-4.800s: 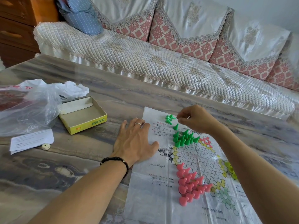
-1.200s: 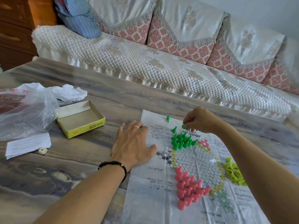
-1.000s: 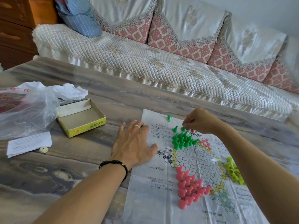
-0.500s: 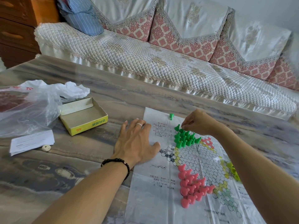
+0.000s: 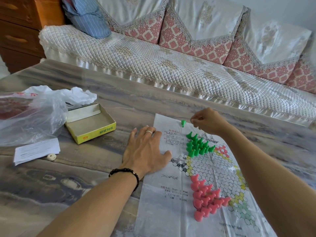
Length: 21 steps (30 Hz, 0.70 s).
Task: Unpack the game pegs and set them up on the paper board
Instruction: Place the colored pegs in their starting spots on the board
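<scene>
On the worktop [image 5: 119, 103], the paper board [image 5: 201, 168] is pinned at its 9 o'clock edge by the left hand [image 5: 145, 149], fingers flat and holding nothing, presumably against sliding. Green pegs [image 5: 198, 146] are clustered at 12 o'clock, pink pegs [image 5: 206, 199] at 6. The right hand [image 5: 206, 123], fingers curled and apparently empty, hovers beside a stray green peg [image 5: 183, 123], judged next.

Your table [image 5: 119, 103] is carrying | board [image 5: 167, 211] | box [image 5: 90, 124] | bag [image 5: 30, 117] | slips [image 5: 36, 150] | token [image 5: 50, 157]
</scene>
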Tool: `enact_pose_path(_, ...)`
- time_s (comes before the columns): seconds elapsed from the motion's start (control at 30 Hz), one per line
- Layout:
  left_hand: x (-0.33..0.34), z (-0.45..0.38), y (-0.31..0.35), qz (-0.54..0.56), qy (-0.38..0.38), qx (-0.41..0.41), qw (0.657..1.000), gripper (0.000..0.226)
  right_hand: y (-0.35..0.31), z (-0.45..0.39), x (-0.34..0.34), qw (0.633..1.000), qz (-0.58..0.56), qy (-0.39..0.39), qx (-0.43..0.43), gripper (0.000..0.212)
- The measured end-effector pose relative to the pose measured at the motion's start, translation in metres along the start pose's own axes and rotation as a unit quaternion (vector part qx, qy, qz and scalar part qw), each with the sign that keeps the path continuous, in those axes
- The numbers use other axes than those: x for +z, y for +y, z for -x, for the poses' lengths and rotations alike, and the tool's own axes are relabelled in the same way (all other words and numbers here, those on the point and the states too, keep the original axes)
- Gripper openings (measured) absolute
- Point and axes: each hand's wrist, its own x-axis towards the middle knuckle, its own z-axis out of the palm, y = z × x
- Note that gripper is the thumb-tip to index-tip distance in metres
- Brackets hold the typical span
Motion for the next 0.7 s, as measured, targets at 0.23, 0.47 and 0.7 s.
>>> enact_pose_path(0.23, 0.001, -0.001, 0.001, 0.003, 0.003, 0.002, 1.000, 0.071, -0.008, -0.034, 0.025, 0.998, 0.034, 0.000, 0.058, 0.012)
enact_pose_path(0.47, 0.001, -0.001, 0.001, 0.010, 0.002, 0.002, 1.000, 0.070, -0.014, -0.044, 0.034, 0.995, 0.021, 0.007, 0.101, 0.012)
enact_pose_path(0.7, 0.002, 0.000, 0.001, 0.010, 0.008, 0.006, 1.000, 0.068, -0.018, -0.024, 0.003, 0.997, -0.050, 0.051, 0.025, 0.010)
